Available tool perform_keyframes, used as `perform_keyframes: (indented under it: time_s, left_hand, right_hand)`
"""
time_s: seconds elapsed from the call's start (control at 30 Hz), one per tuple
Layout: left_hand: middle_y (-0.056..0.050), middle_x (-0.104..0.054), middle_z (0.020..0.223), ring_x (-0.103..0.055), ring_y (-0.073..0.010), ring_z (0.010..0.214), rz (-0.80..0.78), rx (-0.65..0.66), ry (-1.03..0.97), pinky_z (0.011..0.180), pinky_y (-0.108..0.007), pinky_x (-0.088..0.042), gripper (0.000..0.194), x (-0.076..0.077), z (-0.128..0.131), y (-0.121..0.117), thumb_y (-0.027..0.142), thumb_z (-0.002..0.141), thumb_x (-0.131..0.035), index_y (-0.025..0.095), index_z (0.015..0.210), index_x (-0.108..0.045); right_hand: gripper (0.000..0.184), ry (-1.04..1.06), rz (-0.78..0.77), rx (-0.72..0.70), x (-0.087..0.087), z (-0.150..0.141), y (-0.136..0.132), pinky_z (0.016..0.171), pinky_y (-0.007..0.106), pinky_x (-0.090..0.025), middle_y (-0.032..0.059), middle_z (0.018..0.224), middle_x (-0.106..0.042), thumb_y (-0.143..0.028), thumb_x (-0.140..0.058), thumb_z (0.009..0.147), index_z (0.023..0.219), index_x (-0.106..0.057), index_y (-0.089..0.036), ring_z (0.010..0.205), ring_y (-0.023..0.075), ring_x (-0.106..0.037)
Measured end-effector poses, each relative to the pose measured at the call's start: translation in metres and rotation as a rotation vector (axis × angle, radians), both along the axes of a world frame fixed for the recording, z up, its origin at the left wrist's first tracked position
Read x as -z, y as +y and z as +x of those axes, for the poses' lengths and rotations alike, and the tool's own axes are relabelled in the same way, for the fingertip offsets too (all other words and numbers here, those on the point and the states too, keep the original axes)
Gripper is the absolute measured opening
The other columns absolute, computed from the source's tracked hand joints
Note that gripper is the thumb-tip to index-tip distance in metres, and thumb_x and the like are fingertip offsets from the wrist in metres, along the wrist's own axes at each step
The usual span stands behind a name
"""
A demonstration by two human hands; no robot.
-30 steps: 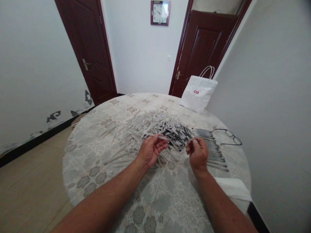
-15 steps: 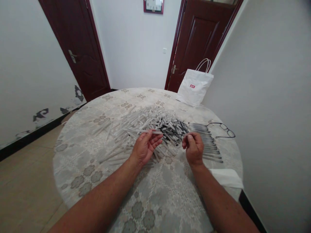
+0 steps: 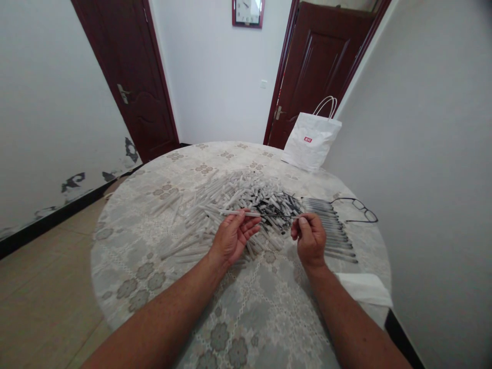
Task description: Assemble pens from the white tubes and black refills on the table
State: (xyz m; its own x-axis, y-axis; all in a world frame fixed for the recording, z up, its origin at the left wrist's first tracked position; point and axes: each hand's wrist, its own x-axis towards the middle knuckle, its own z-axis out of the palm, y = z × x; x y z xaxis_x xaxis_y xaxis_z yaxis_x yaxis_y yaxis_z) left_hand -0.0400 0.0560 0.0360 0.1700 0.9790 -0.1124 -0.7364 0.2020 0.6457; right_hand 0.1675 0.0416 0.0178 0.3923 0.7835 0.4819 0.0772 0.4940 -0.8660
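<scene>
Little has shifted: the left hand (image 3: 233,239) pinches a pale tube (image 3: 229,212), the right hand (image 3: 310,241) seemingly grips the thin dark rod (image 3: 277,216) still bridging them, leaving it exposed near the tube pile (image 3: 215,197) at twelve o'clock.

A slim, whitish, straight tube (image 3: 230,212) is suspended nearly level before you, with a thin dark rod (image 3: 277,216) lined up at its right end, both above a loose heap (image 3: 215,195) of pieces.
</scene>
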Motion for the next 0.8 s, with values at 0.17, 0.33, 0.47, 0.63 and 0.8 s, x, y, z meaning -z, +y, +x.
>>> perform_keyframes:
  time_s: [0.17,0.33,0.47,0.63,0.8]
  left_hand:
    - [-0.012,-0.077,0.095,-0.075,-0.0229,0.091,-0.005,-0.011,0.017,0.076,-0.032,-0.062,0.018,0.000,0.001,0.000,0.025,0.088,-0.070,0.013,0.101,-0.067]
    - [-0.011,-0.077,0.095,-0.075,-0.0218,0.088,0.005,0.056,0.039,0.075,-0.031,-0.062,0.019,0.001,0.003,-0.004,0.026,0.087,-0.072,0.012,0.100,-0.068]
    - [-0.013,-0.076,0.093,-0.075,-0.0224,0.086,0.020,0.192,0.097,0.073,-0.031,-0.062,0.025,0.006,0.009,-0.011,0.027,0.087,-0.073,0.011,0.106,-0.069]
    - [-0.013,-0.076,0.091,-0.075,-0.0203,0.079,-0.014,0.224,0.067,0.069,-0.030,-0.062,0.020,0.010,0.010,-0.013,0.027,0.089,-0.070,0.010,0.100,-0.069]
    - [-0.010,-0.076,0.086,-0.074,-0.0187,0.076,-0.076,0.127,0.001,0.066,-0.030,-0.062,0.012,0.010,0.006,-0.006,0.024,0.090,-0.067,0.012,0.092,-0.068]
  right_hand:
    - [0.012,-0.100,0.014,0.008,-0.003,-0.001,-0.005,0.048,0.024,-0.040,-0.0044,0.062,-0.056,-0.033,-0.058,0.094,0.091,-0.060,-0.021,0.050,0.0111,-0.050]
    - [0.015,-0.346,0.012,0.016,-0.001,-0.003,-0.010,0.056,0.027,-0.044,-0.0014,0.069,-0.059,-0.031,-0.057,0.096,0.098,-0.067,-0.021,0.057,0.0130,-0.053]
    - [0.020,-0.605,0.036,-0.085,0.000,-0.007,-0.011,0.071,0.029,-0.050,0.0042,0.088,-0.069,-0.028,-0.055,0.097,0.106,-0.071,-0.021,0.075,0.0160,-0.063]
    - [0.019,-0.667,-0.005,-0.205,-0.001,-0.006,-0.008,0.068,0.027,-0.049,0.0025,0.086,-0.071,-0.032,-0.057,0.096,0.103,-0.072,-0.022,0.073,0.0154,-0.064]
    - [0.025,-0.749,-0.095,0.176,-0.004,0.018,0.004,0.074,0.029,-0.048,0.0052,0.088,-0.071,-0.034,-0.052,0.097,0.106,-0.071,-0.019,0.075,0.0179,-0.063]
